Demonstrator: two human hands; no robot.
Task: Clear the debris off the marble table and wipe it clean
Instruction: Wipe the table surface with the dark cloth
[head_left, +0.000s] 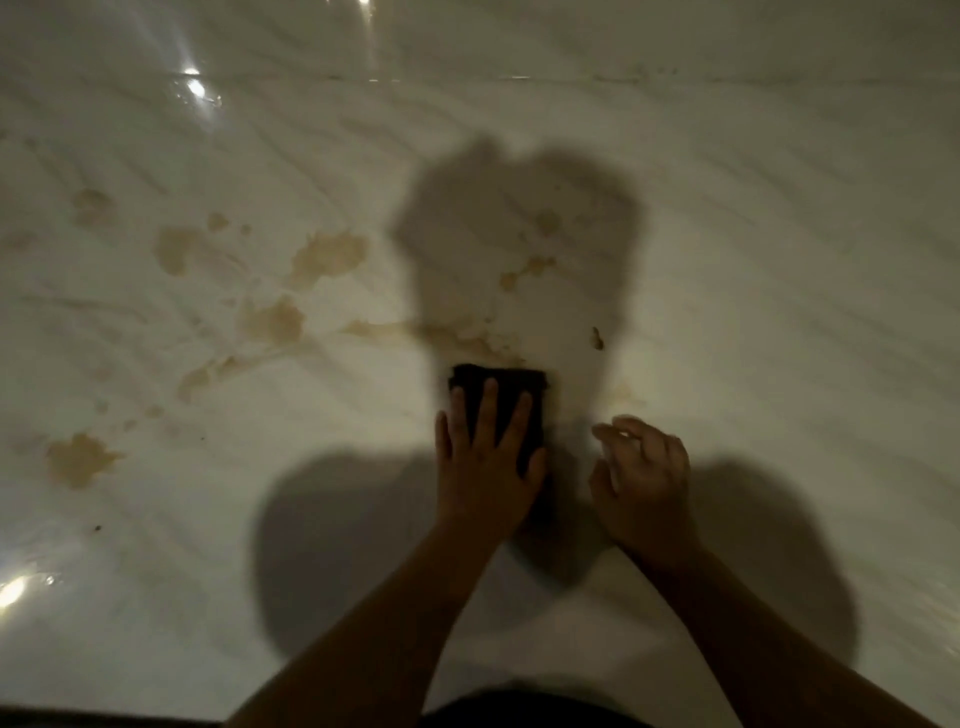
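Marble table (779, 260): the pale, veined top fills the view, and its near edge runs along the bottom of the frame. Brown spill stains (327, 257) are scattered over the left half and continue in a streak to the middle of the top.

We have the dark scouring pad (498, 382) lying flat on the marble, about mid-width and nearer the near edge than the far one. Its far edge meets the end of the brown streak, which suggests the pad is placed to work into that stain first.

Our left hand (485, 467) lies on top of the pad with the fingers (488, 410) straight and spread. It presses the pad down without clasping it, a hold that spreads pressure over the whole pad for scrubbing.

Our right hand (644, 467) is just beside the pad on its right. Its fingers are loosely curled and it holds nothing; we cannot tell whether it touches the marble. We judge that it is kept free to pick up loose debris.

A small dark crumb (597, 339) lies beyond the right hand, apart from the pad. A smaller speck (97, 528) lies toward the left edge.

We judge the wiping to be at an early stage, because most stains are untouched.

No brand, label or writing can be read on the pad or the table.
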